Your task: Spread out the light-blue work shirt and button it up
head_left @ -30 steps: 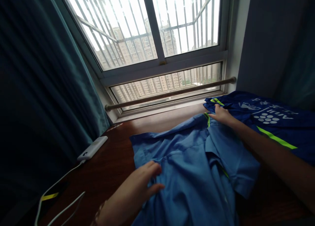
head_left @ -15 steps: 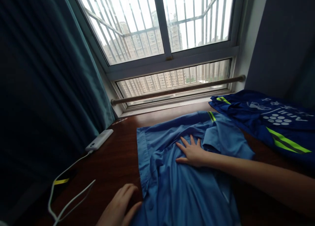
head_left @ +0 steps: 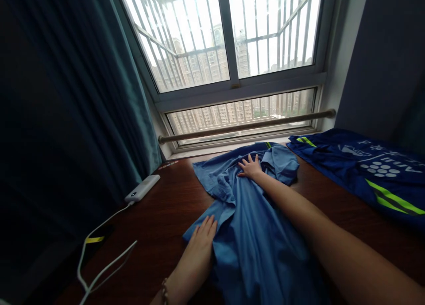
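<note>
A light blue shirt (head_left: pixel 255 234) lies spread on a dark wooden surface (head_left: pixel 159 216) under the window. My right hand (head_left: pixel 249 167) rests flat on the shirt's far end near the collar, fingers spread. My left hand (head_left: pixel 201 239) lies flat on the shirt's near left edge, fingers stretched out together. Neither hand grips anything. A second, darker blue garment (head_left: pixel 365 167) with neon yellow stripes and white print lies to the right, apart from both hands.
A white power bank (head_left: pixel 142 188) sits at the left with a white cable (head_left: pixel 99 256) trailing toward me. A teal curtain (head_left: pixel 66 97) hangs at the left. A wooden rod (head_left: pixel 245 125) runs along the barred window (head_left: pixel 232 39).
My right hand slid from the shirt's middle up to its far end. My left hand moved onto the shirt's left edge. The shirt now lies narrower and bunched near the window.
</note>
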A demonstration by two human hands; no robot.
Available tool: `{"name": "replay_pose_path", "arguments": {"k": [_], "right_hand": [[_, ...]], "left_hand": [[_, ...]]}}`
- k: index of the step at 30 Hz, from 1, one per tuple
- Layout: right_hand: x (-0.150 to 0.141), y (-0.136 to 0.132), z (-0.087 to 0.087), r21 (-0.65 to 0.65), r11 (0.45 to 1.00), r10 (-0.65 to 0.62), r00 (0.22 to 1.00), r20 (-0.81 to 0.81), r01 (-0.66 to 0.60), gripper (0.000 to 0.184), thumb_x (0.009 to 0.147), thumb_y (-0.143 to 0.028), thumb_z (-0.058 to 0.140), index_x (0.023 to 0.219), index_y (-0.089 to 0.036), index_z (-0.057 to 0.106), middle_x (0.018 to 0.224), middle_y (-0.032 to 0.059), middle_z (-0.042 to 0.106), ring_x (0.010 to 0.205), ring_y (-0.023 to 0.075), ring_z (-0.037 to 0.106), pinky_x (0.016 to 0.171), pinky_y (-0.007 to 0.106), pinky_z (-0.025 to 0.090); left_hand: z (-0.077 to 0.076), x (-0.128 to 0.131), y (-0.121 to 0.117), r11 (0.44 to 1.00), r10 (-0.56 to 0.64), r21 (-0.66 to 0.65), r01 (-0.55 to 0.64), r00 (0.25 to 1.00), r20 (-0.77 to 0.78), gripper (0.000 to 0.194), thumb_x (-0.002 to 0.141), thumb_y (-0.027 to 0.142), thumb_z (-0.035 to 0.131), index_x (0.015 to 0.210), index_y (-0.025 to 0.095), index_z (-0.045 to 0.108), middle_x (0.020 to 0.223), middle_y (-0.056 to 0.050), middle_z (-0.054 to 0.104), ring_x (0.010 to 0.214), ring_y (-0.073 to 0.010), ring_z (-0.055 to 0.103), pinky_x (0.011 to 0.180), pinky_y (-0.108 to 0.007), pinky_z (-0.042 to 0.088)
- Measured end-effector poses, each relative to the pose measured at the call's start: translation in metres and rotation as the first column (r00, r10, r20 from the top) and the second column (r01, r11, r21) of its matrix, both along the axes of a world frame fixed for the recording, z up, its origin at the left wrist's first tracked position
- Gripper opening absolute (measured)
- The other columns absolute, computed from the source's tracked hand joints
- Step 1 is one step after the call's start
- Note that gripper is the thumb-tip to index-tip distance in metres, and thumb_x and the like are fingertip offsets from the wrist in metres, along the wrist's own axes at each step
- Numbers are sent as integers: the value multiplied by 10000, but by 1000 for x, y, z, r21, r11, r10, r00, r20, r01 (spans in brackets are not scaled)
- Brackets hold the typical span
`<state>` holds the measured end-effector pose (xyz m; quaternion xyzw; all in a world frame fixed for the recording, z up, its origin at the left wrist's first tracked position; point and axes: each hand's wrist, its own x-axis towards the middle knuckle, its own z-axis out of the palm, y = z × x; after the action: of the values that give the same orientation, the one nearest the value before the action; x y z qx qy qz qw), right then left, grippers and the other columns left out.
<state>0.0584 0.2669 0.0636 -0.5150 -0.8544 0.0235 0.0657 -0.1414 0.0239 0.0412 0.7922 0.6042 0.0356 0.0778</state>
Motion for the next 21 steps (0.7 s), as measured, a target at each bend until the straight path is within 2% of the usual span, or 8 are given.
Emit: {"name": "replay_pose_path", "arguments": {"k": [3, 7, 9, 11, 13, 16, 19, 21], "right_hand": [[-34, -9, 9, 88, 996, -20, 996, -90, 28, 429, 855, -316, 331, 1200, -93, 455, 1293, 190, 354, 1202, 358, 196, 933, 573, 103], [-85, -44, 4, 21, 1000, -8, 987, -158, 11, 438, 825, -387, 397, 1125, -84, 492, 1130, 198, 500, 1036, 316, 435, 797, 442, 368], [-98, -58, 1, -41, 999, -20, 981, -191, 12, 432, 778, -389, 478, 1108, -112, 500, 1104, 170, 525, 950, 284, 510, 727, 380, 419], [-95, -63, 5, -82, 997, -18, 974, -226, -1, 329, 754, -290, 515, 1047, -143, 548, 1067, 134, 560, 891, 245, 554, 705, 324, 435], [-75, -59, 20, -79, 997, -11, 964, -264, -10, 268, 739, -182, 499, 988, -147, 590, 1022, 114, 592, 894, 228, 564, 728, 287, 432], [-14, -59, 65, -50, 999, -6, 927, -376, -14, 321, 710, -166, 503, 1015, -128, 595, 1017, 91, 607, 941, 229, 549, 797, 276, 416], [70, -86, 115, -232, 955, -30, 717, -697, -185, 396, 672, -250, 557, 1047, -125, 586, 954, 74, 635, 871, 219, 584, 779, 289, 445], [132, -118, 138, -356, 906, -139, 635, -760, -229, 432, 663, -290, 564, 1069, -144, 572, 959, 82, 635, 850, 219, 599, 758, 306, 458]], "left_hand": [[3, 5, 0, 999, 9, -51, -6, 998, 66, 577, 773, 242, 355, 1325, 105, 255, 1388, -117, 210, 1277, -217, 193, 1041, -395, 183], [0, 11, 0, 997, 17, -77, -10, 996, 88, 547, 809, 278, 317, 1334, 145, 239, 1405, -99, 156, 1289, -217, 147, 1041, -404, 163], [-5, 10, 3, 997, 13, -82, -8, 998, 61, 542, 808, 296, 330, 1330, 173, 253, 1407, -88, 151, 1290, -233, 137, 1035, -425, 156], [-10, 7, 7, 997, 29, -67, -28, 999, 18, 539, 811, 306, 322, 1332, 191, 248, 1407, -78, 154, 1290, -242, 139, 1026, -449, 153], [-12, 1, 13, 997, 54, -50, -56, 998, -46, 539, 815, 308, 306, 1335, 187, 237, 1406, -75, 155, 1288, -249, 147, 1014, -478, 156], [-7, -15, 26, 992, 101, -59, -111, 984, -146, 539, 814, 313, 301, 1326, 148, 260, 1401, -95, 167, 1280, -266, 172, 979, -520, 204], [1, -38, 44, 986, 142, -64, -156, 971, -193, 549, 820, 347, 291, 1317, 116, 271, 1398, -116, 178, 1275, -286, 179, 927, -537, 283], [4, -57, 59, 983, 162, -53, -177, 964, -210, 564, 824, 358, 284, 1315, 83, 261, 1395, -140, 183, 1270, -297, 185, 907, -519, 319]]}}
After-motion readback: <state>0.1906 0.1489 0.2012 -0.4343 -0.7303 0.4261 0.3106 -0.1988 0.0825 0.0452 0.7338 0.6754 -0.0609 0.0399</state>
